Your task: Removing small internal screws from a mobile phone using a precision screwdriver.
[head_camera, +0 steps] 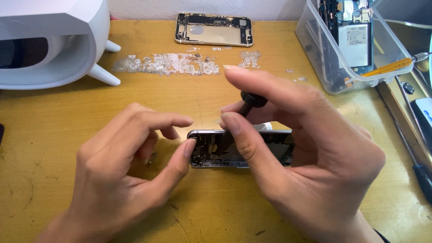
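Note:
An opened phone body (211,150) with a grey metal frame lies on the wooden table (54,117) in front of me. My right hand (306,157) grips a small black screwdriver (245,108) between thumb and fingers, its tip pointing down into the phone's inside. The forefinger rests on the screwdriver's round top. My left hand (130,166) steadies the phone, its thumb tip pressed against the left end of the frame. The other left fingers are curled above the table and hold nothing.
A gold, emptied phone housing (213,29) lies at the table's far edge. A clear plastic box (324,58) with circuit boards stands at the back right, with a yellow-handled tool (391,66) leaning on it. A white device (49,40) stands at the back left. More tools (416,148) lie along the right.

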